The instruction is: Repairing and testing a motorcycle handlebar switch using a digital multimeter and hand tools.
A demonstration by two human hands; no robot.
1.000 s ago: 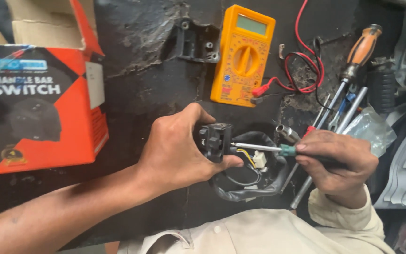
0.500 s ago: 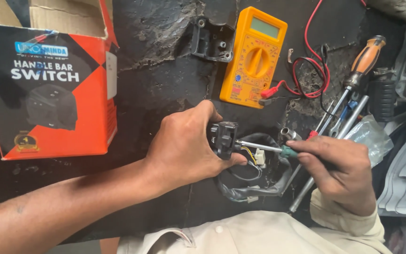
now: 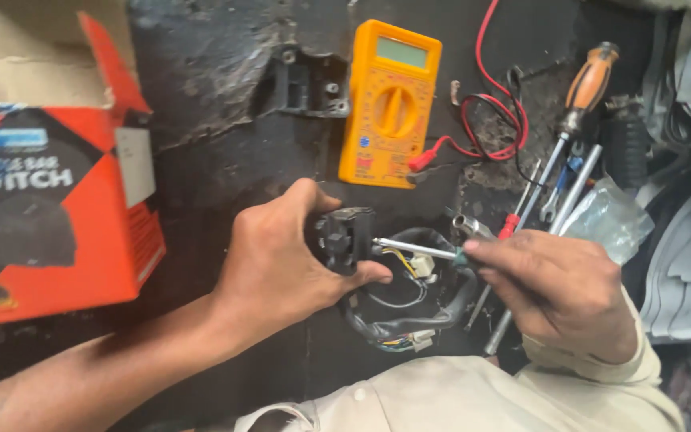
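Right now we hold the black switch housing (image 3: 347,238) clamped in our left hand (image 3: 281,256), thumb beneath it and fingers over its top. Our right hand (image 3: 557,292) is closed around a screwdriver (image 3: 421,249), whose metal shaft meets the housing's right side. Wires (image 3: 401,308) hang below it. Around us on the dark, scuffed bench (image 3: 225,112) lie a yellow multimeter (image 3: 389,104), an orange-handled screwdriver (image 3: 581,92) and an orange box (image 3: 49,216).
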